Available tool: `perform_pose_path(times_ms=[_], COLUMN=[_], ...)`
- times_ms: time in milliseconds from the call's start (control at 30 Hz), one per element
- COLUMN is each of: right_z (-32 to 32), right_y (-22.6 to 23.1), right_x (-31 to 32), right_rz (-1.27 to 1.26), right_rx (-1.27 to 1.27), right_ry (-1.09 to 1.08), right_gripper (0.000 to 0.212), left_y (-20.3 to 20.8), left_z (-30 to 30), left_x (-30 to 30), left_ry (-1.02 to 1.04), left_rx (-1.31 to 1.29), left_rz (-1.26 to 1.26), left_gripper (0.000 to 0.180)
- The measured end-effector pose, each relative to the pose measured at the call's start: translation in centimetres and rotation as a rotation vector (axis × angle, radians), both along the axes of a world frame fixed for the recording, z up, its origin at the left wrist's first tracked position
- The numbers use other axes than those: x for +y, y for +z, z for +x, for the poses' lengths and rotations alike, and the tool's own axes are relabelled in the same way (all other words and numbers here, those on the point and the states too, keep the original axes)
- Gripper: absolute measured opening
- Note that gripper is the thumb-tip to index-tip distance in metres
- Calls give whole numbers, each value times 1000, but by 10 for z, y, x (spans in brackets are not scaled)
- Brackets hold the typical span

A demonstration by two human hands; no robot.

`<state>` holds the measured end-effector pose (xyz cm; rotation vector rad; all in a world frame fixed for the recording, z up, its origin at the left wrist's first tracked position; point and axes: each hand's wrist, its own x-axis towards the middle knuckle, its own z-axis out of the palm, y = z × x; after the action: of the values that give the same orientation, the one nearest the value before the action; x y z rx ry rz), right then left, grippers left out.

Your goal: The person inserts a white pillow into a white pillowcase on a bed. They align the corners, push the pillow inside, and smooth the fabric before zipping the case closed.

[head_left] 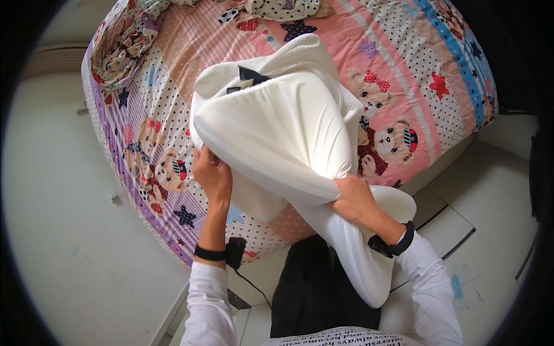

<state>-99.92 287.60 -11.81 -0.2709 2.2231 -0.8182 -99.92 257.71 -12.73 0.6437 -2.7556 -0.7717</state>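
A white contoured pillow slants from the bed's near edge down over my legs. Smooth white fabric covers its upper part, with creases fanning out from my right hand. That hand is closed on a bunch of the fabric at the pillow's middle. My left hand grips the left edge of the white fabric, its fingers partly hidden underneath. Behind lies a textured white pillow cover, loosely spread around the pillow's upper end. A dark tag pokes out between the two layers.
Beneath everything is a bed with a patterned sheet of bears, stars and dots. Bunched patterned bedding lies at the far left, more at the top. A pale wall panel is at left; light floor tiles show at right. Black bands circle both wrists.
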Motion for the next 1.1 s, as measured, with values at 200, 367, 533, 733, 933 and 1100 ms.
perform_pose_path(times_ms=[200,367,533,733,933,1100], right_z=[13,5,-8,-16,-9,-10], right_y=[22,19,-24,-29,-22,-29], right_x=[2,-12,-56,-87,-82,-91], right_rz=[185,78,-44,-120,-110,-156], right_rx=[62,219,522,645,643,762], right_ry=[146,6,-130,-69,127,152], right_gripper=[22,18,20,16,16,15], left_y=[45,34,32,41,73,72], left_z=[19,57,91,57,-47,-75], left_x=[2,36,95,61,47,78], left_ry=[-155,-341,-279,-401,-557,-629], left_rx=[75,13,-234,-18,22,-5], left_rz=[-286,-15,592,258,94,142], left_gripper=[57,66,63,47,45,54])
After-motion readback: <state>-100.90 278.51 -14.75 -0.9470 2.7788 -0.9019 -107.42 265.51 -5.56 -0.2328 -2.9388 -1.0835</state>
